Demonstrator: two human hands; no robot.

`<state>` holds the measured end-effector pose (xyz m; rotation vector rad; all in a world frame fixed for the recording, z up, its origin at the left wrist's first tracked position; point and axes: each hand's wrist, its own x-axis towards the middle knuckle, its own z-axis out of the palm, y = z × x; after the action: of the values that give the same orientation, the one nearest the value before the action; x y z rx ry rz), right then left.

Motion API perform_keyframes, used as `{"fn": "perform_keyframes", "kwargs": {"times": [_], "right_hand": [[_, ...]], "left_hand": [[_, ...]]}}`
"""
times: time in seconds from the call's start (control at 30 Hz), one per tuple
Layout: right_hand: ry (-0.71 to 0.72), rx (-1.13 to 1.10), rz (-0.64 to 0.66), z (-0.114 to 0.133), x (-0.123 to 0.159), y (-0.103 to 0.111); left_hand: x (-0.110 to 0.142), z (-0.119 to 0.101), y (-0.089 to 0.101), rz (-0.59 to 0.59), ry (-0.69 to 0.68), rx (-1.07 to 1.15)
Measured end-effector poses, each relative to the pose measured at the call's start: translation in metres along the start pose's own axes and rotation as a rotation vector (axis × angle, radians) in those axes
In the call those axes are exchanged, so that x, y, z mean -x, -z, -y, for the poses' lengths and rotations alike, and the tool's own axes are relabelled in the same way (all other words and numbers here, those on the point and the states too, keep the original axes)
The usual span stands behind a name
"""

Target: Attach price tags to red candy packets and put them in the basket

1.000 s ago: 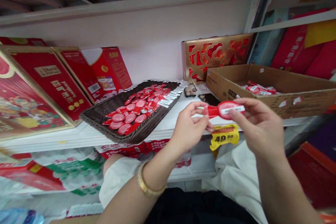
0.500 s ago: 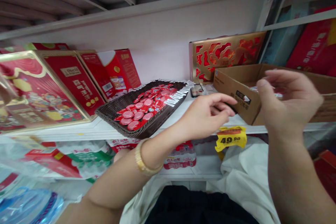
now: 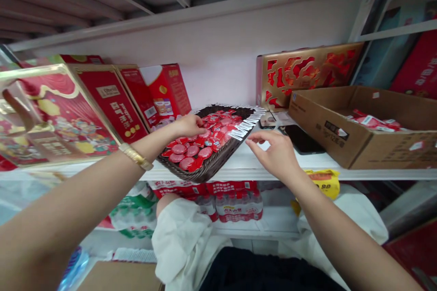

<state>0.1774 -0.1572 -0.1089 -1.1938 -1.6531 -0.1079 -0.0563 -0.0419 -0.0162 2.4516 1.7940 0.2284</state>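
At centre, the left hand (image 3: 188,126) covers some red packets (image 3: 193,151), its grip unclear; rightward, the right hand (image 3: 271,148) curls loosely, empty.

Packets (image 3: 191,150) lie in the basket (image 3: 220,163) under the left hand (image 3: 188,126); right of the right hand (image 3: 275,152), a phone (image 3: 303,140) lies on the shelf (image 3: 246,160), a carton (image 3: 322,127) farther right.

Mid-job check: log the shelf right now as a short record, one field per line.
Left hand: over the red packets, grip unclear
Right hand: beside the white strips, contact unclear
Basket: dark, woven, holding the red packets
White strips: along basket's right rim
Carton: open, right of basket, red packages inside
Black phone: flat on shelf, left of carton
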Motion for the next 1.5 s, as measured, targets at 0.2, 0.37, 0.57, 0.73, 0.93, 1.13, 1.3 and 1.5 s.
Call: {"fn": "perform_keyframes", "kwargs": {"times": [0.2, 0.37, 0.57, 0.73, 0.93, 1.13, 1.3, 1.5], "right_hand": [[-0.062, 0.078, 0.063, 0.005, -0.002, -0.015], [-0.049, 0.140, 0.023, 0.007, -0.001, -0.021], [-0.035, 0.176, 0.017, 0.006, -0.002, -0.025], [-0.043, 0.126, -0.031, 0.010, -0.005, -0.026], [-0.103, -0.251, -0.238, 0.025, 0.006, 0.003], [-0.253, -0.494, -0.312, 0.027, 0.041, 0.045], [-0.276, -0.570, -0.225, 0.022, 0.063, 0.060], [-0.285, -0.503, -0.030, 0.009, 0.071, 0.062]], "left_hand": [[-0.005, 0.003, -0.022, 0.054, -0.011, -0.032], [-0.007, 0.003, -0.027, -0.004, 0.027, -0.008], [-0.001, 0.007, -0.021, -0.054, 0.049, 0.171], [0.021, -0.004, -0.008, -0.054, 0.045, 0.433], [0.091, -0.039, 0.004, -0.003, -0.060, 1.147], [0.161, -0.072, -0.032, 0.229, -0.185, 1.374], [0.166, -0.093, -0.070, 0.258, -0.108, 1.547], [0.162, -0.102, -0.101, 0.224, -0.032, 1.630]]}}
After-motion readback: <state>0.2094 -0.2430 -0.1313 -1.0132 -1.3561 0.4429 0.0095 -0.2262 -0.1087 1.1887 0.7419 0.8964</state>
